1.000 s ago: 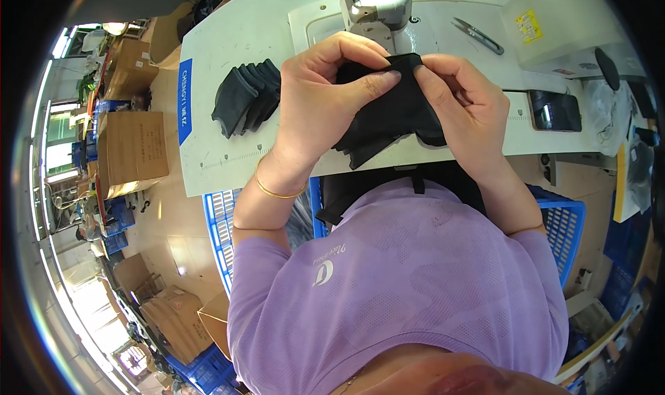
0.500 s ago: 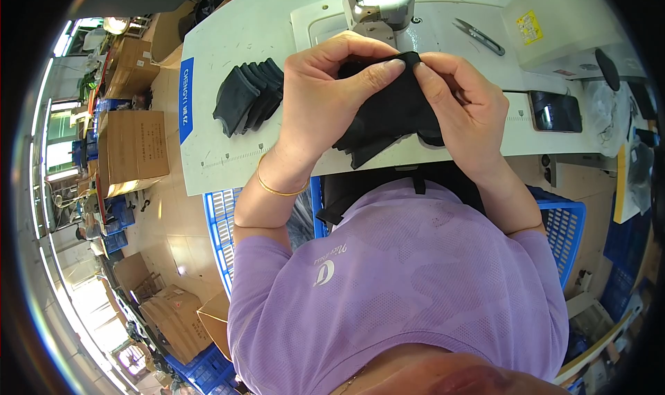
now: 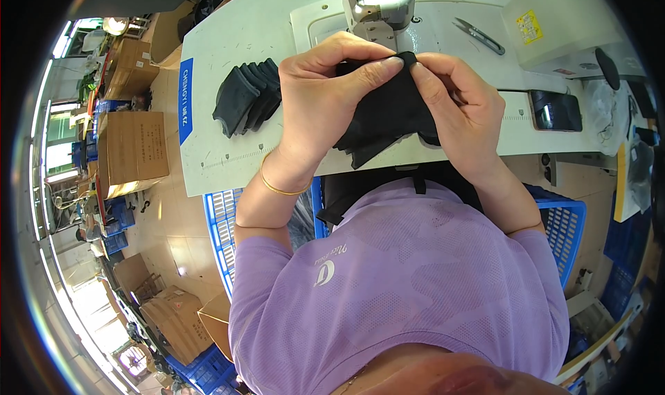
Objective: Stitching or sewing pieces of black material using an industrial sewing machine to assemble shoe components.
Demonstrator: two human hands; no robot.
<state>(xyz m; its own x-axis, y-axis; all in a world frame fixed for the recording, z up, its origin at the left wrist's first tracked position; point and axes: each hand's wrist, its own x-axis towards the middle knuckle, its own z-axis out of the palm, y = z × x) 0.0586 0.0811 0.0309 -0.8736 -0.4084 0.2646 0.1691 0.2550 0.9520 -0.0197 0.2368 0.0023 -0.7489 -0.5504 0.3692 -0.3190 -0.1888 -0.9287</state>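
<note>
Between both hands, just in front of the sewing machine, a piece of black fabric is held up by its top edge. My left hand pinches that edge between thumb and forefinger. Close beside it, my right hand pinches the same edge, its other fingers curled. More black fabric pieces seem to lie under the held one, with their lower corners at the table's front edge; the hands hide part of them. Left of my left hand, a fanned stack of dark fabric pieces lies on the white table.
Thread snips lie right of the machine, and a black phone rests farther right. Blue plastic baskets stand below the table's front edge on both sides. Cardboard boxes are on the floor at the left.
Both hands have shifted very slightly to the left with the pinched edge of the black fabric. Their grip looks the same, and the stack has not moved.
</note>
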